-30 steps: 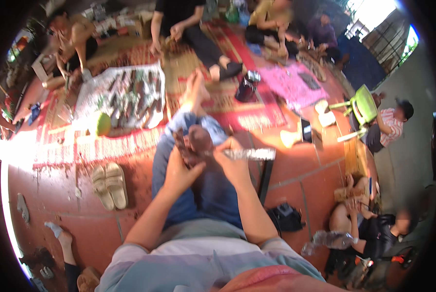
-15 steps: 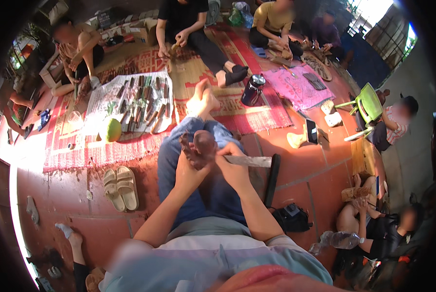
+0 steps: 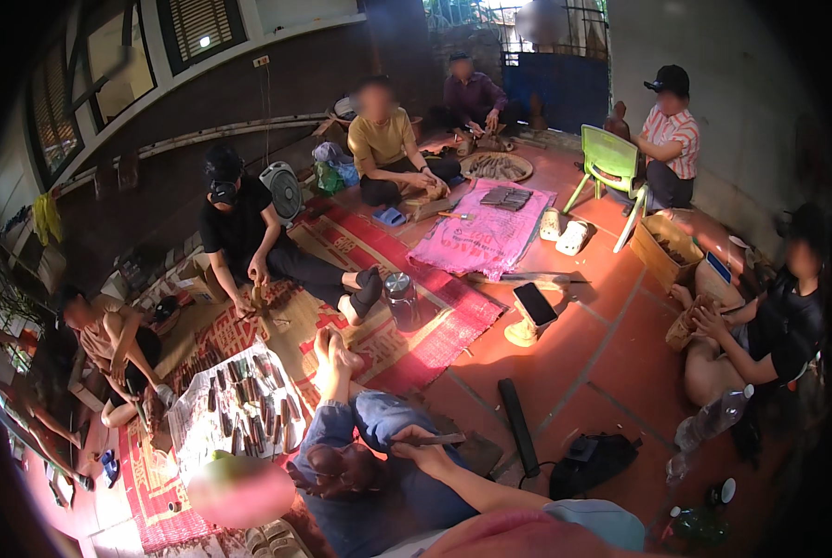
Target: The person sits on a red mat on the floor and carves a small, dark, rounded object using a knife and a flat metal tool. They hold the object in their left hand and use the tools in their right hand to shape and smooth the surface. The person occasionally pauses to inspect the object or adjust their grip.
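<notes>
My right hand is closed around a flat, narrow strip whose far end sticks out to the right; its exact kind does not show. Left of this hand, a dark brown carved piece, apparently wooden, rests on my jeans-covered lap. The hand and the carving are apart. My left hand cannot be made out. A blurred pinkish patch covers the area left of my lap. Beyond my left leg, carving tools with dark handles lie in rows on a white sheet.
A phone leans on a wooden stand ahead right. A black bag and plastic bottle lie on the right. A metal-topped jar stands on the red mat. Several people sit around, one by a green chair.
The view has swung up and to the right. My left hand was on the carving and is no longer seen there. My right hand has moved away from the carving, still holding the strip.
</notes>
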`<state>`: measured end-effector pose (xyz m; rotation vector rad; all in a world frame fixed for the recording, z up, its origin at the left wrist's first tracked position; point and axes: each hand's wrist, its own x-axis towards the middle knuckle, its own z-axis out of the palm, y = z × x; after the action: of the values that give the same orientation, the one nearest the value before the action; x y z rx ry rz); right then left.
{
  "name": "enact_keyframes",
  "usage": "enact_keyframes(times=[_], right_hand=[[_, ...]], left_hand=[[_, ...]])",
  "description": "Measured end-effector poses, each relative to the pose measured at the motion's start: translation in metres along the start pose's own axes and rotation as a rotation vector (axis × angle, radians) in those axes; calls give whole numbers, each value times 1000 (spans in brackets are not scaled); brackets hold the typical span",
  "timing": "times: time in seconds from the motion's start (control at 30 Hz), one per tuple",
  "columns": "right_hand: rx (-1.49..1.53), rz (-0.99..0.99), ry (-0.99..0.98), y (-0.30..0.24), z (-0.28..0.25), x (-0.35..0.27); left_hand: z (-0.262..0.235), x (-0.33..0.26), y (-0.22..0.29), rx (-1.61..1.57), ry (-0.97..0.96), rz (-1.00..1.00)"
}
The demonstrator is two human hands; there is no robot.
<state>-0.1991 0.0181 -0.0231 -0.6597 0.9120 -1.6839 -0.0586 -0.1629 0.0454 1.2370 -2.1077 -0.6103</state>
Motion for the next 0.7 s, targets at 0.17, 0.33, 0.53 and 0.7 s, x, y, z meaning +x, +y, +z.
enact_keyframes(times=[0.17,0.33,0.53,0.7], right_hand=[[44,91,-26,9,7,8],[139,165,-45,23,-10,12],[75,265,-116,7,-28,4],[86,285,17,-6,-29,4]], left_hand=[[49,83,-13,214,-46,-33],[75,129,-15,303,-43,-90],[88,129,-20,329,-71,-148],[79,123,-22,328,-68,-156]])
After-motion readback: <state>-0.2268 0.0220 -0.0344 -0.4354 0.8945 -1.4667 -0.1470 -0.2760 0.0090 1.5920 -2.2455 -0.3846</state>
